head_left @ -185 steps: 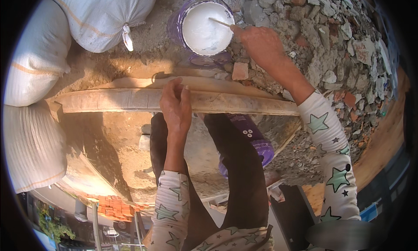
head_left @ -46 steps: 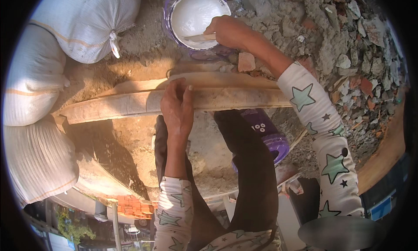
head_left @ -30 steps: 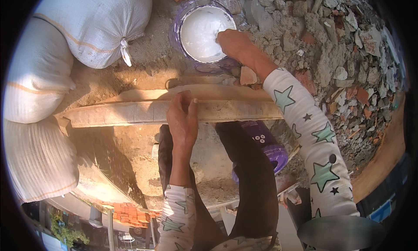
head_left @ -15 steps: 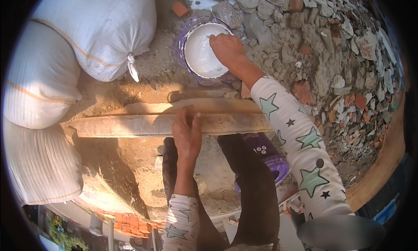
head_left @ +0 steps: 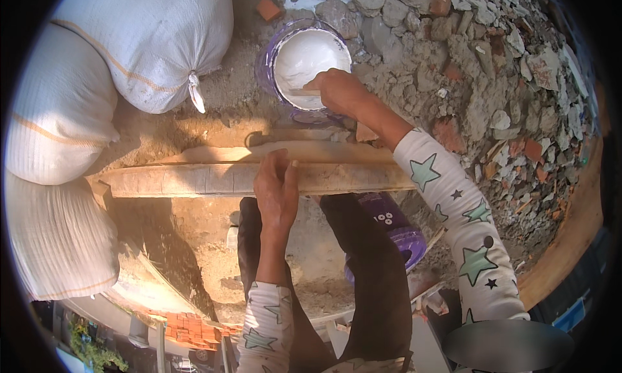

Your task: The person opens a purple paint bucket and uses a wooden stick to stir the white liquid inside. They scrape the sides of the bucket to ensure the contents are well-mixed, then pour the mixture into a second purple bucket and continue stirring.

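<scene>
At upper centre, a stick (head_left: 303,92) is clamped in the right hand (head_left: 341,92) over a bucket (head_left: 265,73); left hand (head_left: 277,188), centre: grip unclear.

Bucket (head_left: 264,72): purple, round, upright on the ground, rim smeared white. White paste (head_left: 304,57) inside. Pale stick (head_left: 303,92): slim, roughly crosswise over paste, near-side rim; contact unclear.
</scene>
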A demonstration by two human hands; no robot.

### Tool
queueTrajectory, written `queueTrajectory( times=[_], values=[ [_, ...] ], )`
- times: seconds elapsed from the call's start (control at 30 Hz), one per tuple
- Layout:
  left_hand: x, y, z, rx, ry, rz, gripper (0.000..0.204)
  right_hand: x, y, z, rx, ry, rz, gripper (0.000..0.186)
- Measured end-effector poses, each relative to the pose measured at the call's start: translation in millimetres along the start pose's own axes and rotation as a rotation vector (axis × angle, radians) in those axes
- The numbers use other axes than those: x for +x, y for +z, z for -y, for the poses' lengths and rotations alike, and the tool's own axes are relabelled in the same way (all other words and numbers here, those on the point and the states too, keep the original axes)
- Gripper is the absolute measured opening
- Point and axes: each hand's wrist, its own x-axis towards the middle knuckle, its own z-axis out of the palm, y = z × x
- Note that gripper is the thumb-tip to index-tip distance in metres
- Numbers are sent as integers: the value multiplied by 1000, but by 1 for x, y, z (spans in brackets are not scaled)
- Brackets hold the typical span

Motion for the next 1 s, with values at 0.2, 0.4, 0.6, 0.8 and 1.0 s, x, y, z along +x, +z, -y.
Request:
queueTrajectory(
  times=[0.2, 0.4, 0.6, 0.8, 1.0],
  values=[
    [-1, -2, 1, -32, -48, -24, 25, -14, -49, 25, -402, -37, 32, 16],
    [-2, -3, 0, -44, -78, -9, 26, -15, -72, 13, -493, 40, -91, 17],
    [-2, -3, 0, -27, -56, -4, 26, -18, -50, 1, -420, 120, 15, 21],
    [-2, 2, -2, -43, -78, 8, 25, -13, -26, -8, 202, 151, 103, 40],
    [-3, -1, -4, -18, -103, 5, 25, -28, -60, 21, 578, 192, 28, 44]
  ],
)
